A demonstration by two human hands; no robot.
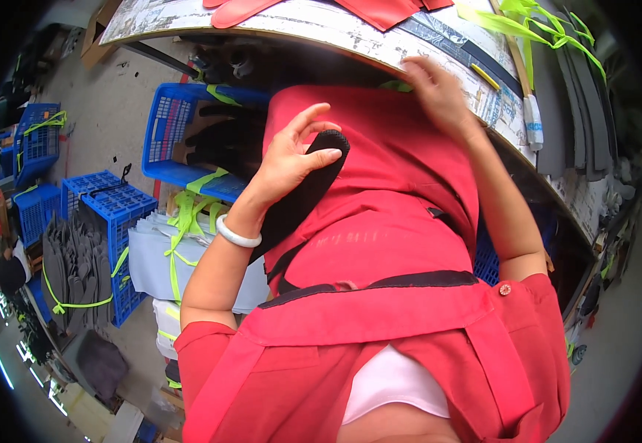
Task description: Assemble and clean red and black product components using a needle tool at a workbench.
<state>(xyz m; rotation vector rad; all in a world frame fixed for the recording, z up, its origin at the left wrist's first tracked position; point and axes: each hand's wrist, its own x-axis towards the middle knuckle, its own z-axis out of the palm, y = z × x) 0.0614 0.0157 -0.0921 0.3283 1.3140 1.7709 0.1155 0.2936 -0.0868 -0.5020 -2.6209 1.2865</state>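
My left hand (289, 164), with a pale bangle (238, 232) on its wrist, pinches the rounded end of a long black fabric piece (308, 188). The piece slants down beside my forearm, over the left side of my red apron (380, 159); its lower end is hidden behind my arm. Over at the table's front edge, my right hand (439, 96) holds nothing that I can see. Its fingers are apart, and their tips are close to the edge of the worn white tabletop (321, 26).
Red cut pieces (369, 9), a yellow pen-like tool (486, 76) and grey strips (574, 111) tied with neon ribbon lie on the table. To the left are a blue crate (160, 136) with black pieces, another blue crate (118, 203) and tied light-grey bundles (155, 255).
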